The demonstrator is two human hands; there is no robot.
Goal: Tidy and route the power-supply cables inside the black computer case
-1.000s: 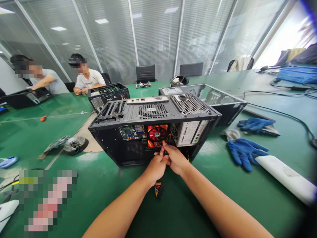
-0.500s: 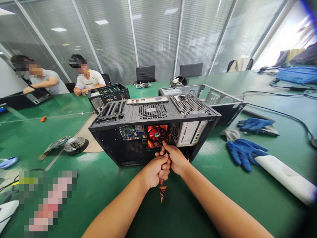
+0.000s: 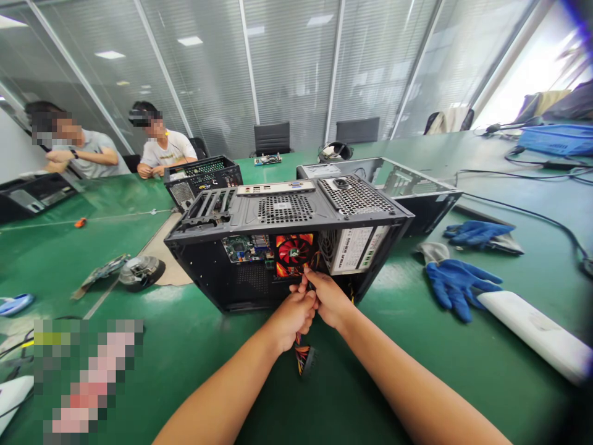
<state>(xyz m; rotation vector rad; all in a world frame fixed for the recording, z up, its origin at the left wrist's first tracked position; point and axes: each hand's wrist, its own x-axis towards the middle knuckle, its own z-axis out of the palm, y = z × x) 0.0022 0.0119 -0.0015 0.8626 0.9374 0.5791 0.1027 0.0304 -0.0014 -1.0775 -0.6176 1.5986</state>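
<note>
A black computer case stands on the green table, its open side facing me. Inside show a motherboard, a red cooling fan and a power supply. In front of the fan my left hand is closed around a bundle of coloured power cables, whose connector end hangs below the fist. Right against it, my right hand is closed too, thumb and fingers pinched on the upper part of the same cables. My fingers hide most of the gripped stretch.
Blue gloves and a white bar-shaped object lie to the right. A metal case part and a second case stand behind. Left are a round cooler and an orange piece. Two people sit across the table.
My left hand has turned slightly, and the hanging cable end has swung so its dark connector shows. At the far left, a person has raised their arms and the case there has shifted.
</note>
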